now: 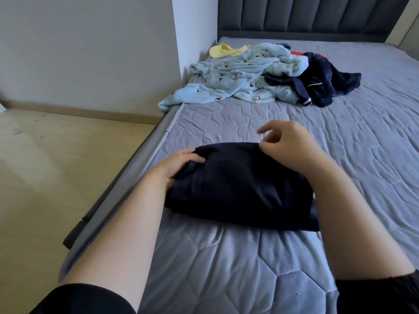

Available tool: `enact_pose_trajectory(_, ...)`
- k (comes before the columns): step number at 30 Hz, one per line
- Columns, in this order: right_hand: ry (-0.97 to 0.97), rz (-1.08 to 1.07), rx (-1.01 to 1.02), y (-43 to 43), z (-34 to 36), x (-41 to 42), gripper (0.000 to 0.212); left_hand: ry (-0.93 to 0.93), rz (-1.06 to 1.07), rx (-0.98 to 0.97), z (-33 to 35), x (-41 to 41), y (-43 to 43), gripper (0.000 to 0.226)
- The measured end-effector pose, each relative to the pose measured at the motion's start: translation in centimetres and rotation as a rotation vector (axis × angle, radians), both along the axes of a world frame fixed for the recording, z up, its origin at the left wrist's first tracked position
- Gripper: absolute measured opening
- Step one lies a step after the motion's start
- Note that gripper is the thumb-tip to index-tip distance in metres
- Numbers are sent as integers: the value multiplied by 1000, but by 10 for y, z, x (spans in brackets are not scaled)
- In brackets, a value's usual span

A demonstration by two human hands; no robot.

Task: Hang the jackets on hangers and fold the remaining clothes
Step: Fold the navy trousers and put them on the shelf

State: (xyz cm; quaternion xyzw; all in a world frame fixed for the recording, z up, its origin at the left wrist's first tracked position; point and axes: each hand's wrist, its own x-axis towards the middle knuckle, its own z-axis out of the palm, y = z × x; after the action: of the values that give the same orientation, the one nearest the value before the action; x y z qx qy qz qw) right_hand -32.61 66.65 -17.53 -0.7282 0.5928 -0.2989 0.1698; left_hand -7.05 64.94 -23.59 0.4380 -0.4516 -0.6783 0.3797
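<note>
Navy garment [240, 186], folded into a thick, roughly rectangular bundle, lies flat on the grey quilted mattress [249, 268] near the bed's left edge, directly before the person. Its cloth is dark, plain and smooth on top, with layered edges showing along the left side and a rounded far edge. The left hand [181, 164] rests on the bundle's far left corner, its grip pressed together on the fabric, fingers over the top and the thumb at the edge. The right hand [288, 146] sits at the far right corner, thumb and forefinger pinching the fabric edge while the other fingers curl loosely above. Farther up the mattress lies an unfolded heap: a light blue patterned fleece [238, 80], a dark navy jacket [324, 82] and a yellow piece [224, 50].
</note>
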Motion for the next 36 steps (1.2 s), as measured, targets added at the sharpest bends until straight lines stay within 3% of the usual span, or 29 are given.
enact_pose_trajectory(2,-117,-205,-98,-10,-15,-5,32,-20,233,179,-8,4,-6,19)
enact_pose_trajectory(4,-211,-337,72,-19,-36,-15,43,-33,343,261,-18,12,-12,37)
enact_pose_trajectory(8,-235,-420,627,-23,-76,-29,71,-298,223,254,-27,21,-10,54)
enact_pose_trajectory(11,-376,-314,764,-24,-81,-42,80,-401,54,188,-23,17,-8,60)
enact_pose_trajectory(13,-378,-199,770,-24,-78,-46,70,-448,12,71,-20,8,-5,36)
enact_pose_trajectory(16,-217,-171,715,-23,-75,-47,35,-472,170,-99,-17,-5,-7,30)
enact_pose_trajectory(18,-245,-247,635,-24,-77,-45,18,-538,307,-274,-13,-14,-12,36)
enact_pose_trajectory(22,-514,-472,311,-26,-93,-39,24,-742,562,-564,-2,-35,-17,63)
enact_pose_trajectory(24,-416,-501,201,-24,-103,-33,16,-890,463,-787,2,-46,-16,64)
enact_pose_trajectory(26,-287,-449,193,-23,-109,-29,17,-1196,217,-935,-3,-56,-13,55)
enact_pose_trajectory(28,-219,-398,208,-23,-107,-30,16,-1417,-22,-883,-19,-66,-6,53)
enact_pose_trajectory(30,-149,-393,212,-23,-101,-27,5,-1490,-188,-725,-40,-72,1,55)
enact_pose_trajectory(33,118,-432,65,-21,-92,-10,45,-1530,-252,-587,-62,-73,8,55)
enact_pose_trajectory(36,233,-274,-231,-19,-81,24,57,-1566,-210,-576,-69,-74,5,55)
